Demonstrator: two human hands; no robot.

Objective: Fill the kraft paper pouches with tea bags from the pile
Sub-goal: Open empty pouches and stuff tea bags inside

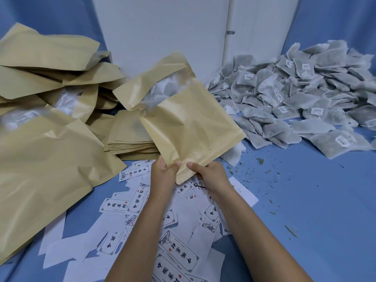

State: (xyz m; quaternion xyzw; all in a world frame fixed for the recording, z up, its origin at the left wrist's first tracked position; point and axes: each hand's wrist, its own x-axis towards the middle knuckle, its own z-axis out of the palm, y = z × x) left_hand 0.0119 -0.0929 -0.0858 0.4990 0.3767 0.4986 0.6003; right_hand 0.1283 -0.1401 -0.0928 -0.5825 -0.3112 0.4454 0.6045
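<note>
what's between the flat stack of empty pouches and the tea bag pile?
Head view: the pouch gripped by the left hand and right hand spans that gap, with white tea bags showing through its window.

Soft even light, warped edges.

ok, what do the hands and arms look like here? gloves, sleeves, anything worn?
Both bare: the left hand and right hand have no gloves, rings or watch visible. Forearms are uncovered to the frame edge, no sleeves in view. Short, unpainted nails.
</note>
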